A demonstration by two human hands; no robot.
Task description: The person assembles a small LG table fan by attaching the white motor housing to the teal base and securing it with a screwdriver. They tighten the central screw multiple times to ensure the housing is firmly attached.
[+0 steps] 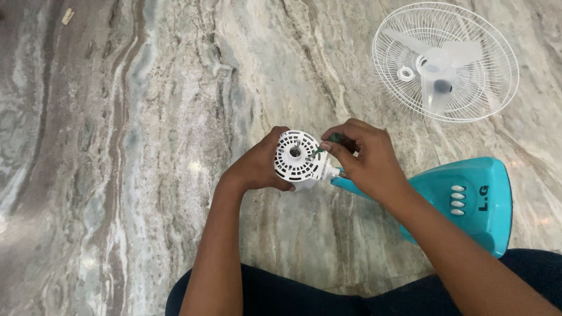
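Note:
My left hand [257, 167] wraps around the side of a white round fan motor housing [297, 158] with vent holes and a centre shaft. My right hand [366, 158] grips a small green-handled screwdriver [328, 143] whose tip points into the face of the housing. The housing sits on a teal neck that leads to the teal fan base [468, 202], which lies on the marble floor under my right forearm. The base has three white buttons.
A white wire fan guard [448, 61] with translucent blades lying in it rests on the floor at the upper right. A small pale scrap [68, 16] lies at the far upper left. My dark-trousered legs fill the bottom edge.

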